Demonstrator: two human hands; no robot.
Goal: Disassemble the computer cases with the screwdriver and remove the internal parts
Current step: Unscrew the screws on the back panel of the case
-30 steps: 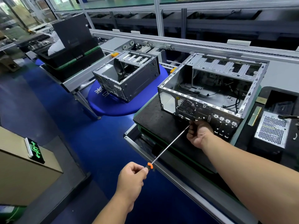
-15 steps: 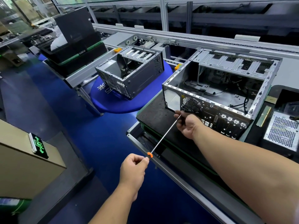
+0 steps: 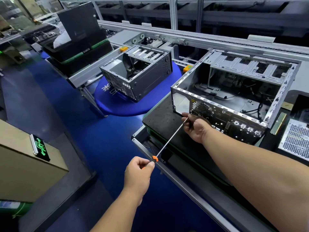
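An open grey computer case lies on its side on a black mat, its rear panel facing me. A long screwdriver with an orange handle slants from lower left up to the rear panel's lower left corner, near the fan grille. My left hand grips the handle. My right hand pinches the shaft near the tip, against the panel. The tip itself is hidden by my fingers. A second, smaller open case stands on a round blue stool to the left.
A power supply with a perforated grille lies right of the case. A conveyor rail runs behind. Stacked black trays sit at the far left. A cardboard box with a green-lit sign stands low on the left, above blue floor.
My right hand and the screwdriver tip slid left along the rear panel, from near the port area to the lower left corner by the fan grille. My left hand followed.
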